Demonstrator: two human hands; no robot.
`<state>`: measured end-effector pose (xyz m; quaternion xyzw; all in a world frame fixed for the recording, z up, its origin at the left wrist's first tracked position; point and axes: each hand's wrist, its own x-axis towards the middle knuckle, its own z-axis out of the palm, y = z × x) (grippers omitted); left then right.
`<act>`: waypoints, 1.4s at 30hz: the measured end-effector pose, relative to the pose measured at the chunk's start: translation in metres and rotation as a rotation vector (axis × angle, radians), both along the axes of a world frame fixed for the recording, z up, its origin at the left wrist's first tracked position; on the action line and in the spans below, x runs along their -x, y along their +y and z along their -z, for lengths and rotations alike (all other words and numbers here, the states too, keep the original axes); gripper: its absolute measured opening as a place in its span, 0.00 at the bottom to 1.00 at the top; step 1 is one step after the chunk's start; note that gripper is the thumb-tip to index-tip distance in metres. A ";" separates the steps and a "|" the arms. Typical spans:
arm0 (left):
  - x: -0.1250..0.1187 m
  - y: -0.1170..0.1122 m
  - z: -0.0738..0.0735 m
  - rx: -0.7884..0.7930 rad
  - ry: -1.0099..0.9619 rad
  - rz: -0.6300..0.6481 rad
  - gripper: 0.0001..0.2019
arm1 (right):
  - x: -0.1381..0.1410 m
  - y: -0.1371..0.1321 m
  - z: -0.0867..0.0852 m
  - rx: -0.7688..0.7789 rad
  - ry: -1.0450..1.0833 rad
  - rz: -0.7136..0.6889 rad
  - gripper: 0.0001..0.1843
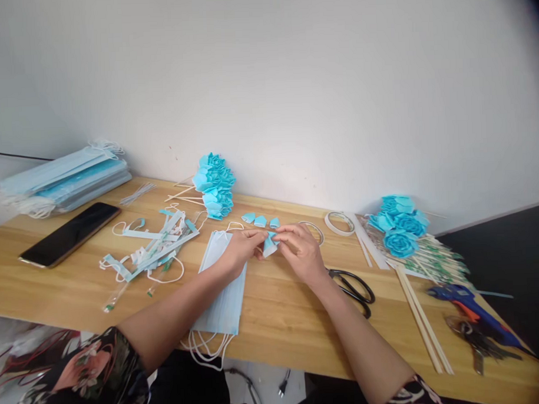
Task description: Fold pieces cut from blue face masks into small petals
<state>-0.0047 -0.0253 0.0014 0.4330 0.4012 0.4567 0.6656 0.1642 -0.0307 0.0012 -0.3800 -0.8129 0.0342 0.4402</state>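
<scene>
Between my two hands is a small blue and white piece of face mask fabric (270, 244). My left hand (247, 250) pinches its left side, and my right hand (300, 248) pinches its right edge. Just beyond my fingers lie several small folded blue petals (260, 221) in a row. Under my left forearm rest pleated blue face masks (224, 301) with white ear loops hanging over the table's front edge. Black-handled scissors (352, 287) lie beside my right wrist, their blades hidden by it.
Mask scraps (156, 247) and a phone (71, 232) lie left, before a mask stack (69, 176). Blue fabric flowers (214, 183) stand near the wall; more flowers (400, 224) lie right, near tape (340, 222), wooden sticks (421, 320), a glue gun (472, 313) and keys (477, 339).
</scene>
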 end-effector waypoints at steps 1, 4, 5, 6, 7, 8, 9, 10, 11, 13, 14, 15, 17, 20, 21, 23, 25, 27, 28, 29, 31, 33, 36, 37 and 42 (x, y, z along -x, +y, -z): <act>0.000 0.000 0.000 -0.010 0.000 0.001 0.15 | 0.000 0.000 0.000 0.006 0.000 0.000 0.12; 0.000 0.000 -0.001 -0.047 0.014 -0.002 0.16 | 0.000 0.000 0.001 0.037 0.004 0.008 0.12; 0.000 -0.001 -0.001 -0.059 0.025 -0.001 0.17 | -0.001 0.001 0.001 0.047 0.006 0.012 0.12; 0.000 -0.001 -0.001 -0.071 0.039 0.002 0.17 | -0.001 0.001 0.001 0.053 0.008 0.015 0.12; 0.000 -0.001 -0.001 -0.083 0.052 0.007 0.18 | -0.001 0.001 0.001 0.056 0.010 0.015 0.12; 0.000 -0.001 -0.001 -0.095 0.063 0.013 0.18 | -0.001 0.001 0.002 0.055 0.012 0.013 0.12; 0.001 -0.001 0.000 -0.107 0.073 0.016 0.18 | -0.001 0.002 0.002 0.052 0.015 0.011 0.12; 0.001 -0.001 0.000 -0.118 0.081 0.016 0.19 | -0.001 0.002 0.001 0.050 0.018 0.007 0.12; 0.001 -0.001 0.001 -0.127 0.088 0.010 0.18 | 0.000 0.001 0.001 0.052 0.020 0.003 0.12; 0.001 0.000 0.002 -0.136 0.103 -0.019 0.18 | 0.000 0.000 0.000 0.073 0.026 -0.012 0.14; 0.000 0.000 0.002 -0.137 0.108 -0.039 0.18 | 0.001 -0.001 -0.001 0.094 0.032 -0.024 0.14; 0.000 0.000 0.003 -0.138 0.111 -0.060 0.17 | 0.001 -0.003 -0.002 0.122 0.044 -0.039 0.15; 0.000 0.000 0.003 -0.140 0.112 -0.089 0.17 | 0.001 -0.005 -0.005 0.210 0.114 -0.063 0.14; -0.001 -0.001 0.001 -0.143 0.115 -0.106 0.17 | 0.000 -0.007 -0.006 0.422 0.343 -0.069 0.12; -0.001 -0.002 0.000 -0.144 0.120 -0.107 0.17 | 0.000 -0.006 -0.005 0.501 0.427 -0.070 0.14; 0.000 -0.003 -0.002 -0.152 0.131 -0.105 0.18 | -0.001 -0.004 -0.003 0.646 0.539 -0.078 0.18; 0.000 -0.004 -0.004 -0.164 0.141 -0.100 0.18 | 0.000 -0.002 -0.001 0.759 0.568 -0.097 0.19; 0.000 -0.004 -0.005 -0.174 0.145 -0.099 0.18 | 0.001 -0.002 0.000 0.842 0.557 -0.116 0.20; 0.000 -0.004 -0.004 -0.177 0.146 -0.099 0.18 | 0.001 -0.002 0.000 0.869 0.552 -0.118 0.20; 0.000 -0.004 -0.004 -0.179 0.148 -0.100 0.18 | 0.002 -0.003 0.000 0.887 0.549 -0.114 0.19; 0.000 -0.003 -0.002 -0.180 0.148 -0.105 0.17 | 0.004 -0.003 0.001 0.898 0.538 -0.092 0.17; -0.001 -0.003 0.000 -0.181 0.143 -0.104 0.17 | 0.004 -0.003 0.002 0.880 0.532 -0.069 0.15; -0.002 -0.003 0.001 -0.197 0.142 -0.089 0.16 | 0.003 -0.001 0.004 0.829 0.534 -0.044 0.14; -0.002 -0.003 0.001 -0.207 0.151 -0.082 0.16 | 0.002 0.000 0.004 0.806 0.538 -0.037 0.13; -0.004 -0.004 0.006 -0.260 0.268 -0.028 0.14 | -0.001 0.001 0.003 0.677 0.502 -0.003 0.13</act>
